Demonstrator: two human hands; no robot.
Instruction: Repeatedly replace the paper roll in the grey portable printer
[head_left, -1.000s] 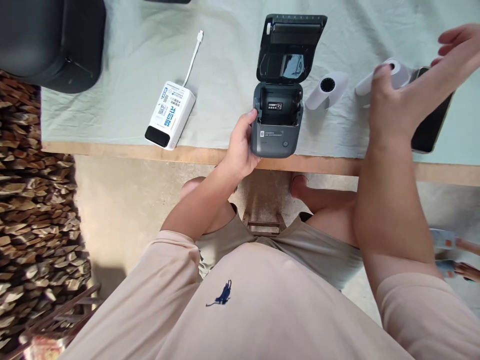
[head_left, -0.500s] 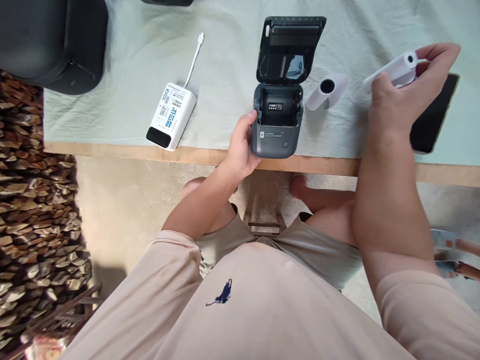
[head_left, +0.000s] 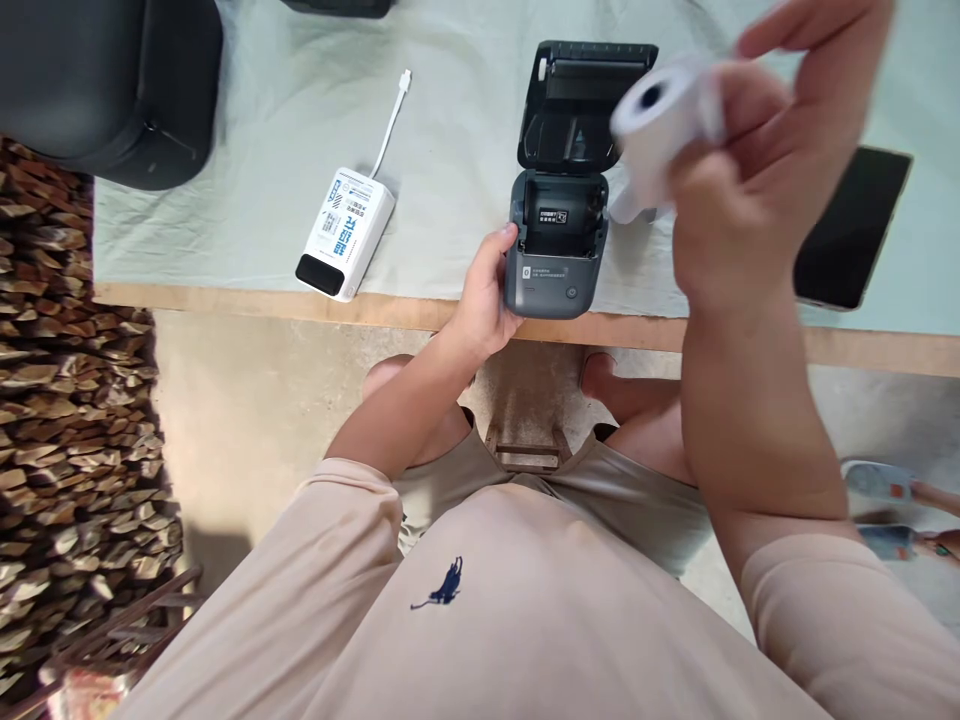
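Note:
A dark grey label printer (head_left: 555,280) stands at the table's front edge, its lid (head_left: 581,110) swung up and its paper bay bare inside. My left hand (head_left: 487,295) grips the printer by its left side, thumb near the top edge. Up and to the right of the bay, my right hand (head_left: 772,160) holds a white paper roll (head_left: 652,130) in the air, its dark core hole facing the printer side. Motion blurs this hand and roll somewhat. Behind them a second white roll (head_left: 628,203) rests on the cloth beside the printer, mostly hidden.
A white power bank (head_left: 349,235) with a short cable lies left of the printer. On the right is a black phone (head_left: 855,230). A black case (head_left: 112,90) fills the far left corner. Stacked firewood (head_left: 75,400) stands beside the table, and another person's feet (head_left: 885,510) show lower right.
My right hand has lifted the white paper roll off the cloth and carried it left toward the open printer. My left hand has stayed on the printer.

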